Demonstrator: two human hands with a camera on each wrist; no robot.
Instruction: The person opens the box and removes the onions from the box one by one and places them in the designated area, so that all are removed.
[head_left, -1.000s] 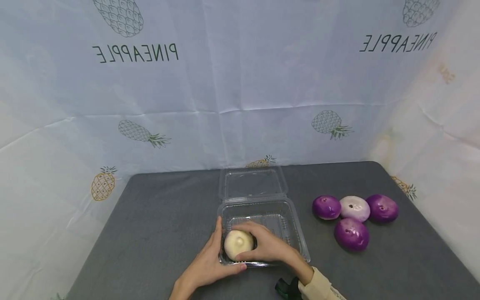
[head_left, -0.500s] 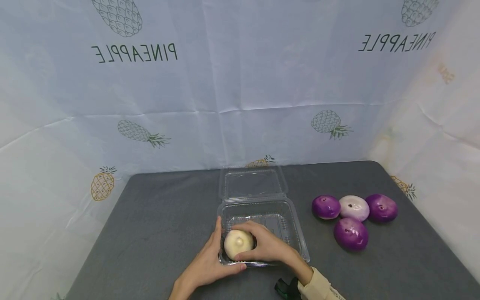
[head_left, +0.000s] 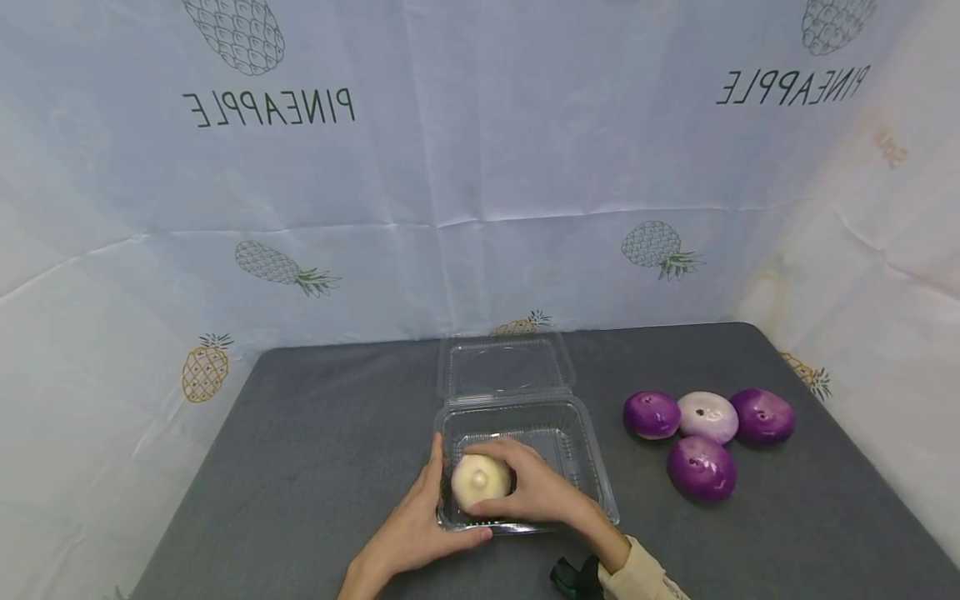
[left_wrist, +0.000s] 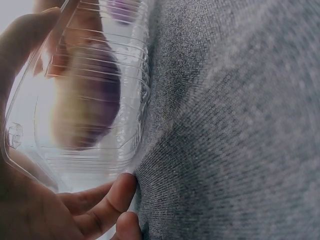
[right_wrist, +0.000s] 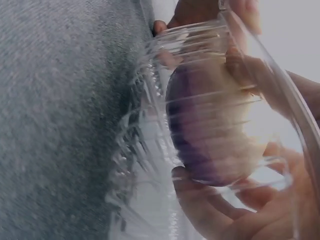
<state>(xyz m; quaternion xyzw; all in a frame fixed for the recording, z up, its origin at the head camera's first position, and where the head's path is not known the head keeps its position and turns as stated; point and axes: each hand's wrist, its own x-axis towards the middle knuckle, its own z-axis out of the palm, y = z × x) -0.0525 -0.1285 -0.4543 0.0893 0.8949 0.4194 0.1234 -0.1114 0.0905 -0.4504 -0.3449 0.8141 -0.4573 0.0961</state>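
Observation:
An opened clear plastic clamshell box point(head_left: 557, 446) lies at the middle front of the table, its lid point(head_left: 506, 367) folded back. My left hand point(head_left: 416, 521) spans the box's near left corner, thumb along the front rim and fingers against the left side. Inside the box, my right hand point(head_left: 536, 492) grips a round vegetable point(head_left: 477, 483) between thumb and fingers. The vegetable is cream with a small nub on top. Through the box wall in the left wrist view, its lower part point(left_wrist: 107, 95) is purple. The right wrist view shows fingers point(right_wrist: 200, 205) around it.
To the right sit three glossy purple round vegetables point(head_left: 702, 468) and a whitish one point(head_left: 708, 417) with a dark spot, grouped close together. A dark grey cloth point(head_left: 337, 450) covers the table. A pineapple-print curtain point(head_left: 487, 167) stands behind it.
The right hand has shifted the vegetable slightly to the right and away from the box's front wall. The left hand and the box stay where they were.

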